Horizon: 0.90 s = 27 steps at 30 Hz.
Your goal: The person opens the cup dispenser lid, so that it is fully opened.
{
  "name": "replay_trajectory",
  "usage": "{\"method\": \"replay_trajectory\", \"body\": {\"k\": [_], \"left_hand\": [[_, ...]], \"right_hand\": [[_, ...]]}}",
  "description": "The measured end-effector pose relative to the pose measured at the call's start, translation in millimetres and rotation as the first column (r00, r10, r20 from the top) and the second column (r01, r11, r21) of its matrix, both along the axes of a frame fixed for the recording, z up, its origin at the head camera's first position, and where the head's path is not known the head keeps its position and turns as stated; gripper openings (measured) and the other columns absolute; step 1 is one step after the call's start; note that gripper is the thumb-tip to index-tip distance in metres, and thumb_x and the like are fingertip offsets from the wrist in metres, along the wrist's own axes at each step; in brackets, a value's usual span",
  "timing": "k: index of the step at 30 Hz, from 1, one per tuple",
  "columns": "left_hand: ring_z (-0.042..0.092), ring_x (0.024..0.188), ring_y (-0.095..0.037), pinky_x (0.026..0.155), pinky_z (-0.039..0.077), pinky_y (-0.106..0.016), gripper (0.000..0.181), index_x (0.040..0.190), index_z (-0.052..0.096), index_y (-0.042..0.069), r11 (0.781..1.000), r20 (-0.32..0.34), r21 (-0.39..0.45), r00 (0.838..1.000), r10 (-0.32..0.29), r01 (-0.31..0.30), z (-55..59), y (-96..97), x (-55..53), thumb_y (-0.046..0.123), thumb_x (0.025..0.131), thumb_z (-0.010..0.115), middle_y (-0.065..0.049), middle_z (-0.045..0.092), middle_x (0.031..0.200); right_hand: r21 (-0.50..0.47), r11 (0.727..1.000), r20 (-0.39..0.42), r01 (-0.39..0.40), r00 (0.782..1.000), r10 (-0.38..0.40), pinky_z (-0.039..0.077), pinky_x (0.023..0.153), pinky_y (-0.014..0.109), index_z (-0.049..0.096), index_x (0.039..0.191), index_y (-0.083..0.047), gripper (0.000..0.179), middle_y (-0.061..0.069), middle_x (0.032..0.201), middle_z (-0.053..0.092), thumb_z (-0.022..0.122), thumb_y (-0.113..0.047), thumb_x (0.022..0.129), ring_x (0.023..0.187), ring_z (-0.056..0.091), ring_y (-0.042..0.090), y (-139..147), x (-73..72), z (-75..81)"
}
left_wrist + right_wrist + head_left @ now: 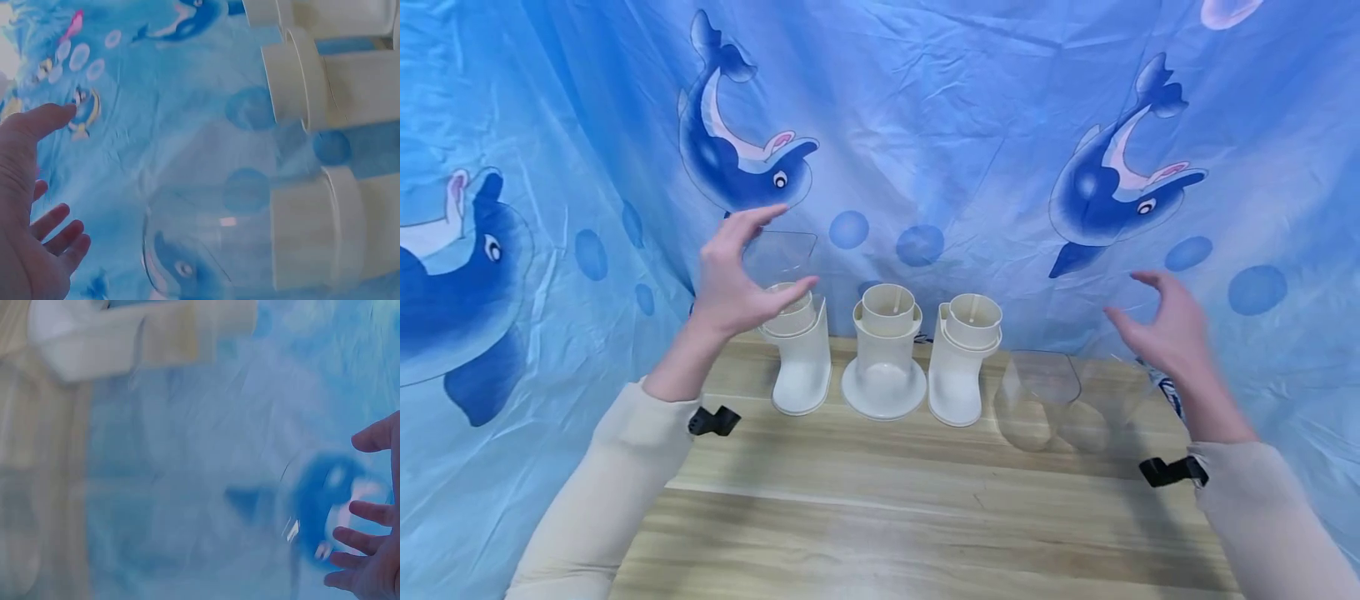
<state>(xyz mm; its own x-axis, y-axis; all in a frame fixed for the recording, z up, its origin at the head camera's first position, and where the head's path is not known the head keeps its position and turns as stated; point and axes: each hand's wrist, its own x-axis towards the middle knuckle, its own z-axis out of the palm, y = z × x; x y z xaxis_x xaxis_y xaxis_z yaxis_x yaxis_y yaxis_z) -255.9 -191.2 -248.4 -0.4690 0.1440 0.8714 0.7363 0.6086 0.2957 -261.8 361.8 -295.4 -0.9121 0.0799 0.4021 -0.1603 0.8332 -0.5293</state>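
Note:
Three white elbow-shaped plastic stands with cream round collars, a left one (801,371), a middle one (885,367) and a right one (957,379), are lined up on the table. A clear plastic cylinder (206,240) sits on the left stand's collar. My left hand (735,279) curves around that cylinder's side in the head view, but the left wrist view shows it apart, thumb and fingers spread. Over the right side, my right hand (1168,325) is raised with thumb and fingers parted, holding nothing. Below and left of it stand clear cylinders (1033,412), their outlines faint.
A wooden table (880,508) lies beneath everything. Blue dolphin-print cloth (925,108) hangs close behind the stands and along both sides. Black wrist cameras are strapped to the left sleeve (632,450) and the right sleeve (1255,483).

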Motion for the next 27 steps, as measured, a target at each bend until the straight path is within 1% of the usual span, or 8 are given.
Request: {"method": "replay_trajectory", "body": {"k": [3,6,8,12,15,18,22,27], "left_hand": [[0.065,0.124,-0.026,0.109,0.052,-0.021,0.09,0.146,0.063,0.014,0.995,0.095,0.088,0.995,0.041,-0.049,-10.3,-20.3,-3.7,0.02,0.065,0.101,-0.006,0.069,0.142],[0.063,0.13,-0.028,0.115,0.054,-0.033,0.092,0.151,0.059,0.016,0.981,0.245,0.173,0.969,0.04,-0.084,-24.1,-36.5,-8.4,0.015,0.069,0.1,-0.006,0.064,0.149],[0.06,0.135,-0.03,0.118,0.052,-0.042,0.093,0.155,0.053,0.017,0.97,0.345,0.216,0.938,0.028,-0.108,-35.0,-45.5,-11.9,0.017,0.074,0.098,-0.007,0.059,0.155],[0.052,0.147,-0.036,0.122,0.046,-0.053,0.097,0.164,0.04,0.022,0.953,0.509,0.268,0.861,-0.013,-0.144,-60.8,-60.8,-20.3,0.026,0.083,0.093,-0.01,0.047,0.166],[0.046,0.152,-0.038,0.124,0.043,-0.056,0.099,0.168,0.033,0.025,0.943,0.587,0.293,0.808,-0.05,-0.155,-80.0,-68.5,-28.2,0.032,0.087,0.089,-0.012,0.04,0.171],[0.042,0.155,-0.04,0.125,0.04,-0.059,0.098,0.169,0.028,0.025,0.935,0.635,0.321,0.766,-0.094,-0.151,-95.9,-72.4,-33.7,0.033,0.09,0.086,-0.014,0.036,0.173],[0.041,0.155,-0.039,0.126,0.037,-0.061,0.095,0.17,0.026,0.023,0.928,0.656,0.35,0.741,-0.144,-0.129,-109.0,-73.6,-34.7,0.029,0.094,0.083,-0.015,0.036,0.173],[0.041,0.155,-0.038,0.126,0.038,-0.06,0.093,0.171,0.024,0.019,0.926,0.641,0.367,0.745,-0.187,-0.084,-112.4,-70.3,-35.0,0.023,0.096,0.08,-0.017,0.036,0.172]], "right_hand": [[-0.013,0.998,-0.108,-0.062,0.992,0.06,0.033,0.12,0.072,0.046,0.157,-0.004,0.073,0.027,0.161,0.046,0.072,-0.036,0.098,0.148,0.04,0.052,-30,-4.9,16.2],[-0.031,0.987,-0.19,-0.16,0.97,0.151,0.036,0.121,0.066,0.051,0.152,-0.002,0.068,0.026,0.155,0.053,0.076,-0.028,0.094,0.144,0.046,0.049,-65,-13.2,28.6],[-0.04,0.974,-0.211,-0.223,0.954,0.21,0.04,0.119,0.063,0.053,0.15,-0.003,0.067,0.023,0.153,0.055,0.077,-0.025,0.092,0.142,0.049,0.045,-90,-19.5,34.5],[-0.08,0.934,-0.191,-0.347,0.925,0.328,0.046,0.119,0.058,0.052,0.152,-0.005,0.066,0.017,0.156,0.055,0.077,-0.023,0.093,0.144,0.05,0.039,-141,-31.5,40.7],[-0.12,0.893,-0.161,-0.433,0.896,0.413,0.047,0.121,0.056,0.05,0.154,-0.006,0.067,0.015,0.159,0.053,0.076,-0.021,0.094,0.149,0.047,0.036,-179,-38.2,42.0],[-0.159,0.852,-0.136,-0.498,0.866,0.481,0.05,0.119,0.053,0.048,0.156,-0.008,0.068,0.013,0.159,0.053,0.075,-0.022,0.095,0.149,0.049,0.033,-218,-42.3,40.5],[-0.207,0.804,-0.088,-0.558,0.829,0.553,0.05,0.119,0.048,0.044,0.16,-0.014,0.071,0.008,0.164,0.049,0.074,-0.025,0.097,0.15,0.048,0.031,-270,-44.8,36.1],[-0.244,0.769,-0.036,-0.592,0.797,0.602,0.055,0.114,0.044,0.038,0.164,-0.024,0.074,0.004,0.17,0.041,0.073,-0.03,0.099,0.153,0.046,0.033,-320,-46.1,27.1]]}}
